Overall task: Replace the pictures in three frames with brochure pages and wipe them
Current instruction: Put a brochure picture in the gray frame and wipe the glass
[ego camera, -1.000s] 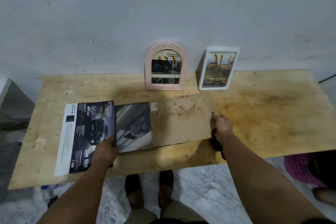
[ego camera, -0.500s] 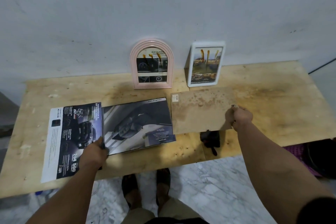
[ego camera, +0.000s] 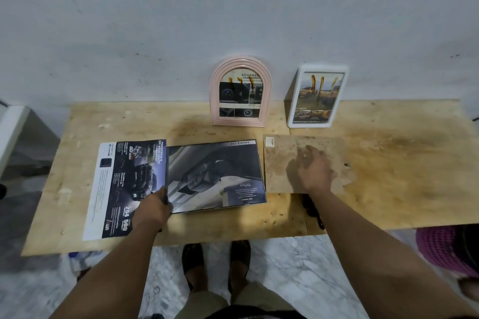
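A dark picture frame (ego camera: 217, 173) lies flat on the plywood table (ego camera: 401, 184), and a grey car brochure page shows in it. My left hand (ego camera: 153, 208) grips its lower left corner. To its right lies the brown backing board (ego camera: 277, 163), separate from the frame. My right hand (ego camera: 313, 171) is over the board with relaxed, spread fingers, holding nothing. An open car brochure (ego camera: 121, 189) lies left of the frame. A pink arched frame (ego camera: 241, 65) and a white frame (ego camera: 317, 123) lean on the wall, each holding a brochure page with brownish streaks on the front.
A black object (ego camera: 312, 211) hangs at the table's front edge under my right forearm. Something pink and knitted (ego camera: 440, 248) is at the lower right below the table. My feet stand on the marble floor in front.
My right hand slid the backing board off the frame to the right, laid it on the table and let go of its edge. My left hand stayed on the frame's corner.
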